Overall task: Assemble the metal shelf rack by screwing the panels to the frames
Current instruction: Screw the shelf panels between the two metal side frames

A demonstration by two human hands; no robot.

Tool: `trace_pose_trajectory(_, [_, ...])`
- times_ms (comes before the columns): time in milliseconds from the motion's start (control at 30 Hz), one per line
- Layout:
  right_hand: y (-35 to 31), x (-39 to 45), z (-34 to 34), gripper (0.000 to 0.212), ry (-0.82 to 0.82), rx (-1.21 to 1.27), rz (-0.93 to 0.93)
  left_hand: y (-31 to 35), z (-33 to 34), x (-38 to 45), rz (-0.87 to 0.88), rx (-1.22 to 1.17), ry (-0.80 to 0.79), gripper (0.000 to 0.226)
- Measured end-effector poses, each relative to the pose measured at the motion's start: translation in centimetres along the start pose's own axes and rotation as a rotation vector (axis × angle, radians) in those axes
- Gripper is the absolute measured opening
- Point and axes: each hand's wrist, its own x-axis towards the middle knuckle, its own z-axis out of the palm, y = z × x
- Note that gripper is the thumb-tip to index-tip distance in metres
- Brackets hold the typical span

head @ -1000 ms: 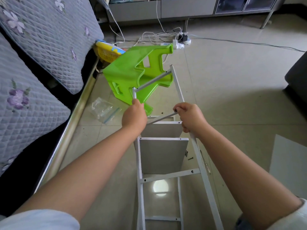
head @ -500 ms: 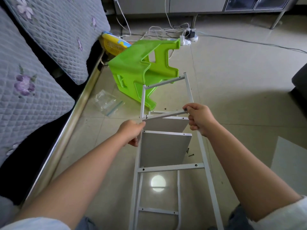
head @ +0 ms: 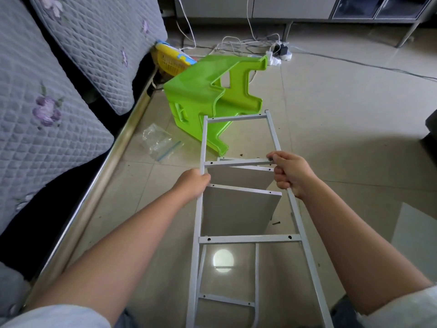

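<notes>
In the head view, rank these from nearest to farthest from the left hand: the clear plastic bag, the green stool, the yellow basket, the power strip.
From the left hand, which grips the frame's left rail:
1. Clear plastic bag, on the floor just ahead and to its left.
2. Green stool, tipped over, ahead.
3. Yellow basket, beyond the stool by the sofa.
4. Power strip, farthest, ahead-right near the cabinet.

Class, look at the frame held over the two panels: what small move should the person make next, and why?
Probably lower the frame until its crossbar meets the upper panel. Both hands, left hand and right hand, grip its side rails, and the crossbar sits slightly askew of the panel edge, so the holes need lining up before screwing.
</notes>
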Motion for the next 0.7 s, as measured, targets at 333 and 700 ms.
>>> trace_pose_trajectory(333, [1.4, 0.9, -0.3, 0.020, 0.211, -0.031, -0.036, 2.1, 0.0, 1.7, 0.050, 0.281, 0.029, 0.035])
trace_pose_trajectory(700, [1.9, 1.9, 0.2, 0.018, 0.203, 0.017, -0.015, 2.1, 0.1, 2.2, 0.016, 0.325, 0.043, 0.035])
